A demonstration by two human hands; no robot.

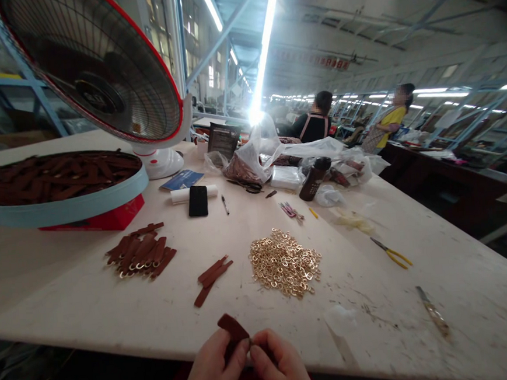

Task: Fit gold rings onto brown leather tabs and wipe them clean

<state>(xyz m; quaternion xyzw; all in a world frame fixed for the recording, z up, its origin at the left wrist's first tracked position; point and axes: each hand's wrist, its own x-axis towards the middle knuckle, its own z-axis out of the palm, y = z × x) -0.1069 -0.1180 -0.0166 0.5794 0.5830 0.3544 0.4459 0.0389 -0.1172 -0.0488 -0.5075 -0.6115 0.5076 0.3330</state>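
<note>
At the table's near edge, my left hand is closed on a brown leather strap, whose broad end sticks up to the left. The fingertips of my right hand pinch the strap's narrow end, meeting my left thumb there. Whether a ring sits in that end is hidden by my fingers. Just beyond my hands lie a few loose brown straps, crossed over each other. To their right spreads a heap of small gold metal rings. Farther left is a pile of brown straps with gold rings at their ends.
A pale blue round tray full of brown straps rests on a red box at left, below a fan. Yellow-handled pliers and a knife lie right. Farther back are a phone, bottle and plastic bags.
</note>
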